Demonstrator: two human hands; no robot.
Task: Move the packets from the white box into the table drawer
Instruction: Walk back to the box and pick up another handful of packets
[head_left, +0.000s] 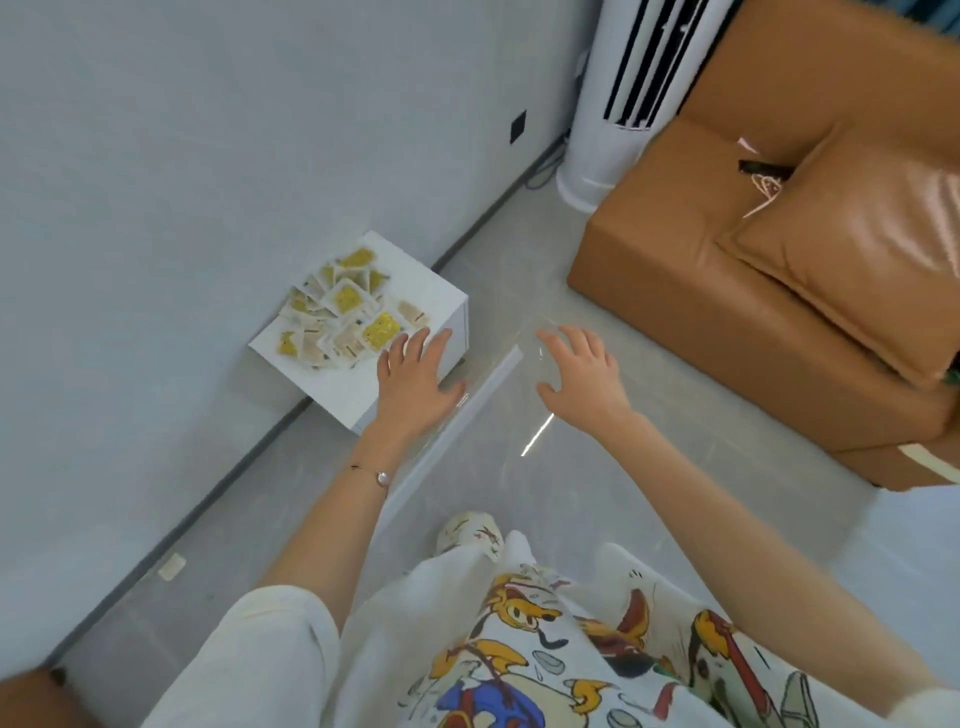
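A white box (415, 280) stands on the floor against the wall, left of centre. Several small packets (343, 312), yellow and beige with white edges, lie in a loose heap on its top. My left hand (415, 379) hovers over the box's near right corner with fingers spread and holds nothing. My right hand (582, 371) is stretched out over the floor to the right of the box, fingers straight and spread, also without anything in it. No table drawer shows in this view.
A tan leather sofa (727, 312) with a cushion (857, 249) fills the right side. A white tower fan (613, 104) stands in the corner behind it. Glossy grey floor (519, 499) lies between box and sofa. A loose packet (171, 565) lies by the skirting.
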